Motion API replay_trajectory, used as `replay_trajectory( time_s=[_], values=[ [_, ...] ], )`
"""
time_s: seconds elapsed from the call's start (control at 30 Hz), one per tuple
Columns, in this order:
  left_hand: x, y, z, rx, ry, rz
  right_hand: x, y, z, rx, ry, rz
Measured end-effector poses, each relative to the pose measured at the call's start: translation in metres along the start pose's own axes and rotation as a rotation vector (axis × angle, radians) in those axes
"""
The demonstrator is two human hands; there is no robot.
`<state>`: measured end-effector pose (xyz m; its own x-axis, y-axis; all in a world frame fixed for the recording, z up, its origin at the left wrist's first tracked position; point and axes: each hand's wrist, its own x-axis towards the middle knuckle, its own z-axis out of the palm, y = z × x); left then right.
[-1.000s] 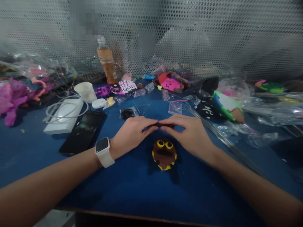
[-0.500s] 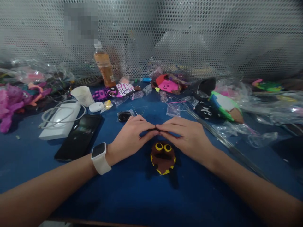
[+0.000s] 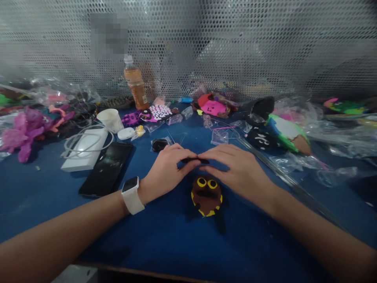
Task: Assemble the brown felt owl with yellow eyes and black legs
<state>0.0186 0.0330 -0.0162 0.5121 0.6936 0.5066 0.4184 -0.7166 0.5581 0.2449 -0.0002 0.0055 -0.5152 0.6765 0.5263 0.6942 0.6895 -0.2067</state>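
My left hand [image 3: 167,169] and my right hand [image 3: 235,169] meet fingertip to fingertip above the blue table [image 3: 176,239]. Between them they pinch a small dark strip [image 3: 194,160], each hand closed on one end. Just below the fingers lies a brown felt owl-like figure [image 3: 206,195] with yellow-ringed eyes and a yellow edge, flat on the table and untouched. A white watch [image 3: 132,194] is on my left wrist.
A black phone [image 3: 107,168], a white power bank with cable [image 3: 85,148], a paper cup [image 3: 110,119] and a drinks bottle [image 3: 135,84] stand left. Felt figures and clear plastic bags [image 3: 294,157] crowd the back and right. A perforated metal screen [image 3: 235,47] closes the far side.
The hands stay joined on the dark strip; the fingertips have parted slightly, showing more of it. The view has shifted a little.
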Motion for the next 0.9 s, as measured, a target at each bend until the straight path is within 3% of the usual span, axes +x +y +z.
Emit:
replay_trajectory(
  time_s=[0.23,0.43,0.57,0.73,0.9],
  values=[
    [0.0,0.001,-0.001,-0.055,-0.036,-0.059,-0.001,0.002,-0.003,0.06,0.019,0.021],
    [-0.002,-0.001,0.0,-0.029,-0.022,-0.095,0.001,0.007,-0.004,0.107,0.025,0.218],
    [-0.002,-0.004,0.001,0.033,-0.051,-0.064,0.003,0.012,-0.012,0.032,-0.094,0.243],
    [0.001,-0.004,0.005,0.108,-0.218,-0.015,0.003,0.019,-0.018,-0.095,-0.337,0.181],
    [0.003,-0.007,0.008,0.112,-0.286,-0.003,0.003,0.022,-0.02,-0.076,-0.399,0.164]
  ],
)
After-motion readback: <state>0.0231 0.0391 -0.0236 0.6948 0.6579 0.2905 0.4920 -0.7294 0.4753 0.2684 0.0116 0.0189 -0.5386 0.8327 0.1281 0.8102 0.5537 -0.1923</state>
